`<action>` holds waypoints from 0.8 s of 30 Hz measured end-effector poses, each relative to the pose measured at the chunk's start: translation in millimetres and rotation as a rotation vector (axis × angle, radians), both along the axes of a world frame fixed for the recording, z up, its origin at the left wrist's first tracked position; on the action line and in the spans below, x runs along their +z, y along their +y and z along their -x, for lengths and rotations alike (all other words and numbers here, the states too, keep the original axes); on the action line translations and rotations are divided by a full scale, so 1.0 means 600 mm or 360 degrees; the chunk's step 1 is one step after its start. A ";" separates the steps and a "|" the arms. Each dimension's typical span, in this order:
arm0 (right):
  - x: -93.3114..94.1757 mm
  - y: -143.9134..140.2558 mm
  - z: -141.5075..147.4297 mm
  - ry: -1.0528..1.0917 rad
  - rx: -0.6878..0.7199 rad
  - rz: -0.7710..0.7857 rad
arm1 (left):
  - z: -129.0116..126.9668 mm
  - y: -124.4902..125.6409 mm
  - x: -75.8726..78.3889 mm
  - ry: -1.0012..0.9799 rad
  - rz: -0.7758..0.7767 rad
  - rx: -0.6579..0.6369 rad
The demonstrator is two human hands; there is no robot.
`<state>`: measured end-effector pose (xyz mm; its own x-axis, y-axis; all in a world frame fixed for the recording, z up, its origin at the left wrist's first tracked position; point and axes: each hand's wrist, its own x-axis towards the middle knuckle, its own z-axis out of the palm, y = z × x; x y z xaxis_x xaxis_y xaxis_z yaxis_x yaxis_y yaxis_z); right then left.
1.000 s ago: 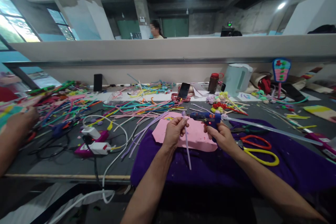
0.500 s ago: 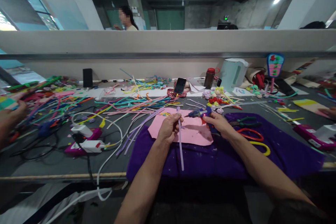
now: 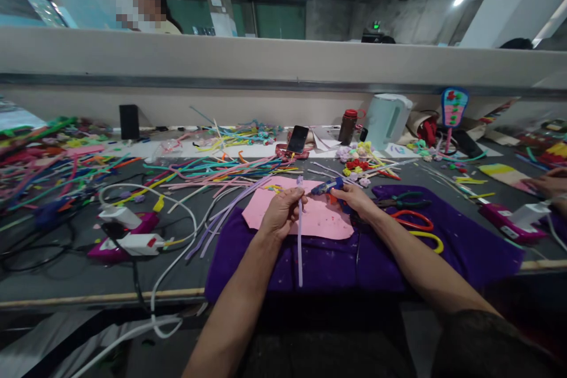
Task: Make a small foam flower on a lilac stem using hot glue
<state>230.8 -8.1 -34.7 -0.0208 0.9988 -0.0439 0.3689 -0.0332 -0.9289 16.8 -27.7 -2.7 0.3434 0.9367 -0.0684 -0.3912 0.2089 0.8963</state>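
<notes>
The pipe cleaner in my left hand is pale lilac, and the glue gun in my right hand is blue with a red light. Under them lies a pink foam sheet on a deep purple cloth. The scissors have red and yellow handles, and the counter is dark grey.

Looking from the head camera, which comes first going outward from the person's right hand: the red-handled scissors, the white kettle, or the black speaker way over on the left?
From the right hand, which holds the glue gun:
1. Red-handled scissors, just to its right on the purple cloth.
2. White kettle, behind it by the back wall.
3. Black speaker, far left at the back.
</notes>
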 end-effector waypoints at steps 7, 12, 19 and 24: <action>0.026 -0.014 -0.013 -0.0939 -0.0364 -0.0454 | -0.002 -0.004 0.001 0.0060 -0.0009 -0.0060; 0.052 -0.057 0.018 -0.0252 0.0047 -0.0821 | -0.010 -0.011 0.003 0.0161 -0.0008 -0.0145; 0.061 -0.077 0.047 -0.0144 0.0337 -0.1233 | -0.024 -0.018 -0.004 0.0218 -0.0040 -0.0284; 0.059 -0.080 0.051 -0.0204 0.0360 -0.1235 | -0.029 -0.022 -0.009 0.0277 -0.0048 -0.0299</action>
<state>200.4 -56.0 0.9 -0.2675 0.7182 0.6423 0.3945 0.6898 -0.6071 34.3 -40.7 -8.2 0.4973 0.8600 -0.1145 -0.1875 0.2354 0.9536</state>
